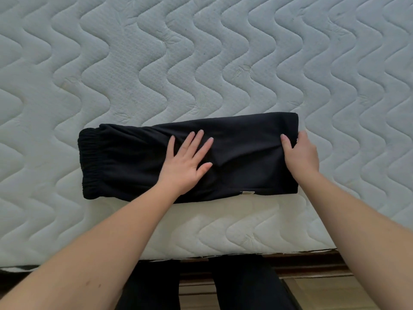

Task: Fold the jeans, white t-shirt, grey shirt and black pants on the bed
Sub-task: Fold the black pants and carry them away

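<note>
L hand (185,163) flat on black pants (134,162), R hand (300,153) pinching edge.

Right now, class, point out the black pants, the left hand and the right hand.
black pants (125,166): head view, cloth beside the waistband.
left hand (185,166): head view, back of hand.
right hand (301,155): head view, back of hand.

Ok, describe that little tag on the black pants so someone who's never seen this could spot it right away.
Start at the quilted white mattress, where the folded black pants lie near its front edge. Follow their near hem, below and between the flat left hand and the right hand gripping the end. The small pale tag is the only light spot on the black fabric.
</note>
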Demonstrator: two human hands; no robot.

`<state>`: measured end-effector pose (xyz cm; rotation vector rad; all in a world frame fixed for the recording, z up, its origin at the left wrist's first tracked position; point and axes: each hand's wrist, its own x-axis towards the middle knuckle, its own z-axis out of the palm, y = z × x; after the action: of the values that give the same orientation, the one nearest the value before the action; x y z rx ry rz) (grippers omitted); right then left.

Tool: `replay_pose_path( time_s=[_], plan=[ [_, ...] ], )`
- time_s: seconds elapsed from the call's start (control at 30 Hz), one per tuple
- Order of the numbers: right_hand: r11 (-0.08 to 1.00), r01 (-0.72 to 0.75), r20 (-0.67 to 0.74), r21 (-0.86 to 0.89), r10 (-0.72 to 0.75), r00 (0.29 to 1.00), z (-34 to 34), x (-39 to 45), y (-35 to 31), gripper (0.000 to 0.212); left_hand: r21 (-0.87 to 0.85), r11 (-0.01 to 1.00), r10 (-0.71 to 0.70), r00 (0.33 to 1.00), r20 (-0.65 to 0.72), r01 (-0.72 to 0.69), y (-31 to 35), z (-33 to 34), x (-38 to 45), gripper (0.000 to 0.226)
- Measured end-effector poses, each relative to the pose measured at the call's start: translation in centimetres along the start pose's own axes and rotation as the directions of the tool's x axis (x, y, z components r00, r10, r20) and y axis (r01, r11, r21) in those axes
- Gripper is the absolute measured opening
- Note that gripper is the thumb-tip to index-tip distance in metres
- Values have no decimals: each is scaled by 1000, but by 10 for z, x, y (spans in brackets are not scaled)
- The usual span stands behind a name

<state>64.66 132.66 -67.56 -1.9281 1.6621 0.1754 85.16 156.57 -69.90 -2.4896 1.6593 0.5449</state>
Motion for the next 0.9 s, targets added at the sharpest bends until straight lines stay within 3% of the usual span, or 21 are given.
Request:
replay_pose_path(
  time_s=[0.17,0.37,0.53,0.63,0.9],
  plan=[
    [1000,-12,-30,8,12,999,4,-3,0,42,76,992,-99,994,-40,102,-75,-7,-18,63],
    [1000,1,-42,-21,-2,999,6,-7,-3,43,97,937,-334,942,-38,336,-138,-5,-44,64],
    [992,105,41,63,-108,993,-13,-15,-6,26,91,941,-322,944,-64,327,-135,-10,-48,61],
    [980,171,17,104,-174,985,-34,-31,-22,28,75,946,-308,947,-97,315,-132,-14,-51,60],
    [910,387,104,145,-403,909,-60,-121,-136,34,84,964,-249,968,-29,251,-139,-3,-56,64]
  ],
)
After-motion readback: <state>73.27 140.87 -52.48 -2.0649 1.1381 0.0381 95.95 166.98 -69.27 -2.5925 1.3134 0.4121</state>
